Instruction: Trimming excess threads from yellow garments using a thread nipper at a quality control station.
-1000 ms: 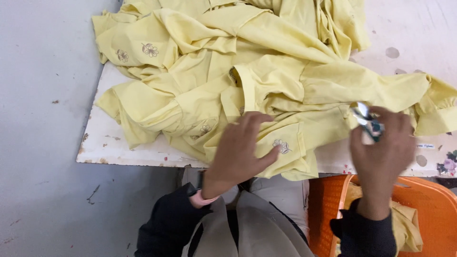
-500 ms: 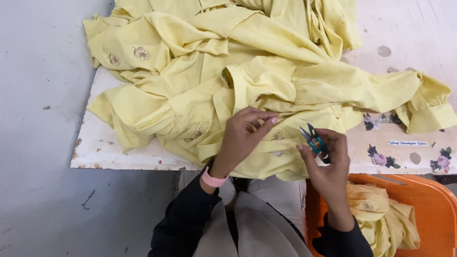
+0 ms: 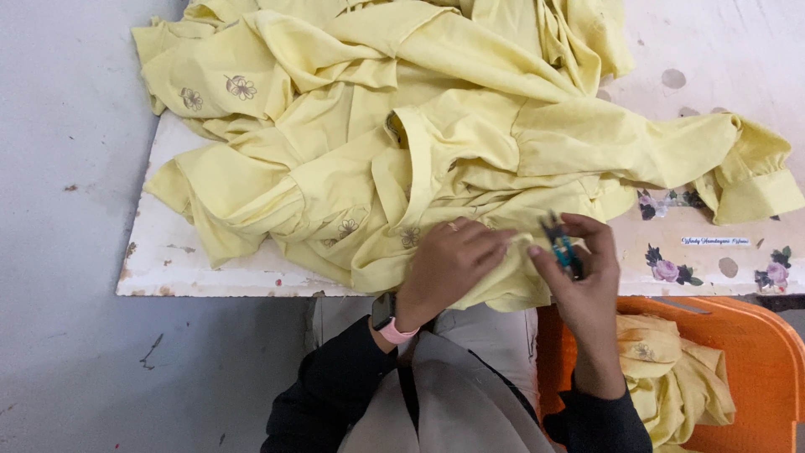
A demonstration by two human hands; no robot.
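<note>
A heap of pale yellow shirts [image 3: 402, 126] with small flower embroidery covers a white table [image 3: 201, 273]. My left hand [image 3: 449, 264] presses down on the near edge of the yellow cloth, fingers pinching a fold. My right hand [image 3: 583, 277] holds small blue thread snips [image 3: 560, 243], their tips right at the fold beside the left fingertips. A pink wristband and a dark sleeve show at my left wrist.
An orange plastic basket [image 3: 755, 361] at the lower right holds more yellow garments [image 3: 671, 377]. The table has worn edges and flower stickers [image 3: 667, 268] on its right part. Grey floor lies to the left and below. A long sleeve with a cuff [image 3: 755, 172] stretches right.
My right hand has come in from the right with the snips, down to the fold. My left hand has shifted from flat on the cloth to pinching it.
</note>
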